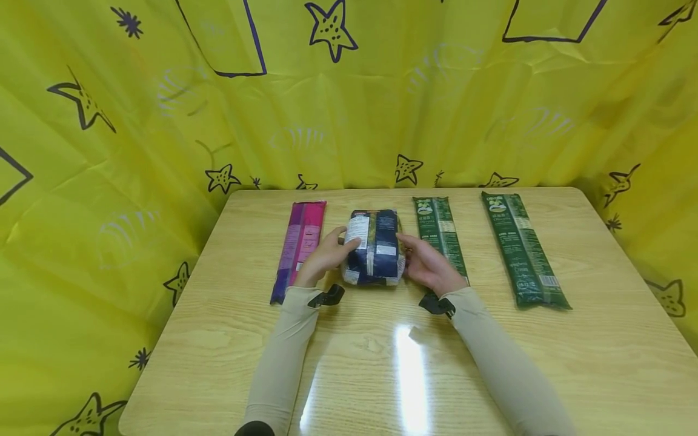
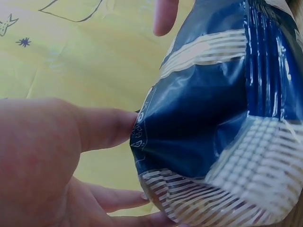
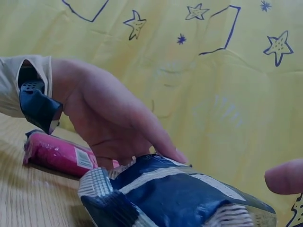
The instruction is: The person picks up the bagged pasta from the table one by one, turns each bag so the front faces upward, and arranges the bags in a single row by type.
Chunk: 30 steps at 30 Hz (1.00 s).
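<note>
A plump dark blue plastic food bag (image 1: pixel 384 233) with white striped ends and a white label is between my two hands at the middle of the table. On its left side my left hand (image 1: pixel 327 254) grips it, thumb over the label face and fingers round behind, as the left wrist view shows with the thumb (image 2: pixel 106 127) on the blue film. My right hand (image 1: pixel 431 261) holds the opposite side, its thumb near the top edge. In the right wrist view the left hand (image 3: pixel 118 111) reaches over the bag (image 3: pixel 175 189). Its contents are hidden.
A pink and purple long packet (image 1: pixel 300 245) lies left of the bag. Two long green spaghetti packets lie to the right, the nearer one (image 1: pixel 440 227) partly behind my right hand, the other (image 1: pixel 523 251) farther right. A yellow patterned curtain (image 1: pixel 349 121) hangs behind the wooden table (image 1: pixel 207 339).
</note>
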Available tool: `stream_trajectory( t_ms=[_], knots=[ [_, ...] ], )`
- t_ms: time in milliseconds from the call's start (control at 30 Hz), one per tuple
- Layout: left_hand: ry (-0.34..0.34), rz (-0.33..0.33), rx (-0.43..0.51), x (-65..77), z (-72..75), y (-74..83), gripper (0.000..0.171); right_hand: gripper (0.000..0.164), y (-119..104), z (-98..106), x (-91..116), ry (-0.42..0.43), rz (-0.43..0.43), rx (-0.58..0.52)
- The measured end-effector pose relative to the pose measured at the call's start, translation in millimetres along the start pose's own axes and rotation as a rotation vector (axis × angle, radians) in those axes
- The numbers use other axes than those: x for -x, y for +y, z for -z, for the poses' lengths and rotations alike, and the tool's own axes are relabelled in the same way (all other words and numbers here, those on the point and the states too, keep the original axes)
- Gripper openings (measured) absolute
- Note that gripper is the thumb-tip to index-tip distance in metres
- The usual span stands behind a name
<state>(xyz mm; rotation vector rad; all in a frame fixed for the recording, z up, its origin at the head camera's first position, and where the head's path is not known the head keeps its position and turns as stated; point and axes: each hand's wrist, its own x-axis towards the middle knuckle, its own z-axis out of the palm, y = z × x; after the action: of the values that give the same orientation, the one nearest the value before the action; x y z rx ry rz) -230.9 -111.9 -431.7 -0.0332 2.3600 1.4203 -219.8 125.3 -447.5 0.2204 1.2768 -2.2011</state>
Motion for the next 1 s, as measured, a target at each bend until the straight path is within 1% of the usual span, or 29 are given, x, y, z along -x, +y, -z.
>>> stream_trajectory(
  t_ms=[133, 167, 267, 367, 433, 533, 700, 833, 933, 1000],
  knots=[
    [-0.017, -0.003, -0.003, 0.5, -0.3, 1.1, 0.075, 0.02, 0.0, -0.7, 0.3, 0.003, 0.007, -0.06],
    [-0.02, -0.003, -0.006, 0.7, -0.4, 1.4, 0.075, 0.024, -0.1, -0.8, 0.4, 0.002, 0.008, -0.07],
    [-0.031, -0.009, -0.016, 0.8, -1.3, 1.9, 0.076, 0.043, -0.3, -0.8, 0.7, -0.017, 0.013, -0.082],
    [-0.037, -0.009, -0.02, 0.9, -2.0, 2.0, 0.076, 0.056, 0.0, -0.3, 0.6, -0.045, 0.027, -0.069],
    [-0.036, -0.009, -0.025, 0.7, -2.0, 1.9, 0.077, 0.058, 0.6, -0.1, 0.5, -0.06, 0.041, -0.054],
    [-0.033, -0.009, -0.037, 0.8, -1.5, 2.0, 0.077, 0.058, 1.2, 0.2, 0.9, -0.068, 0.053, -0.041],
    [-0.03, -0.025, -0.071, 2.9, 0.3, 2.8, 0.077, 0.058, 1.6, -0.3, 1.8, -0.046, 0.057, -0.028],
    [-0.002, -0.061, -0.098, 7.3, 1.7, 6.3, 0.075, 0.068, 1.5, -1.6, 1.0, -0.017, 0.057, -0.011],
    [0.02, -0.091, -0.114, 11.9, 2.2, 11.6, 0.073, 0.076, 1.1, -1.3, 0.1, -0.008, 0.057, -0.022],
    [0.026, -0.109, -0.123, 14.3, 2.4, 14.6, 0.071, 0.078, 0.9, -0.7, -0.4, -0.006, 0.054, -0.032]
  ],
)
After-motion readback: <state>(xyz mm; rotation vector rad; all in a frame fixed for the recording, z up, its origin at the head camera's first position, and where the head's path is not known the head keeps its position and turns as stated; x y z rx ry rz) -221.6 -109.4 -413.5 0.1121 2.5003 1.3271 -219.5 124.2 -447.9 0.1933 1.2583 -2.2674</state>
